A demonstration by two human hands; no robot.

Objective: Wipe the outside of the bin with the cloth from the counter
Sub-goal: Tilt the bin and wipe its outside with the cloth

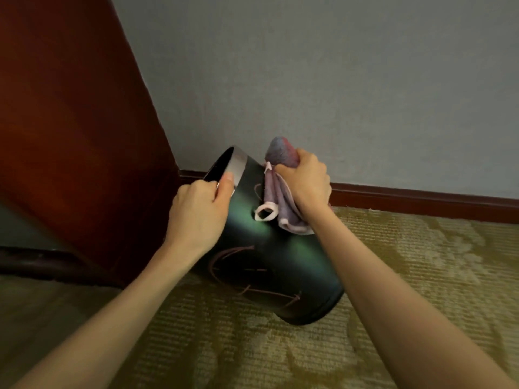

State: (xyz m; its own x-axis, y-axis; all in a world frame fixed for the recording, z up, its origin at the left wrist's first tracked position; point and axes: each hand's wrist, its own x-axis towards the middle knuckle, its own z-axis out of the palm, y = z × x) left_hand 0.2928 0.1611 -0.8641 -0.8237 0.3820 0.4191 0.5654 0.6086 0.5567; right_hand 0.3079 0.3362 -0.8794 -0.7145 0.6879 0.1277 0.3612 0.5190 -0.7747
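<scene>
A dark, glossy round bin (269,256) with a silver rim band leans tilted on the carpet, its mouth pointing up and left toward the wooden panel. My left hand (200,209) grips the silver rim, thumb on the outside, fingers hooked inside. My right hand (304,179) clutches a bunched purple cloth (276,203) with pale edging and presses it against the bin's upper side, just below the rim. One end of the cloth sticks up above my fist; a looped corner hangs onto the bin's wall.
A reddish wooden panel (70,130) stands close on the left. The grey wall (337,80) with a dark skirting board (421,197) runs right behind the bin. Patterned yellowish carpet (421,262) covers the floor.
</scene>
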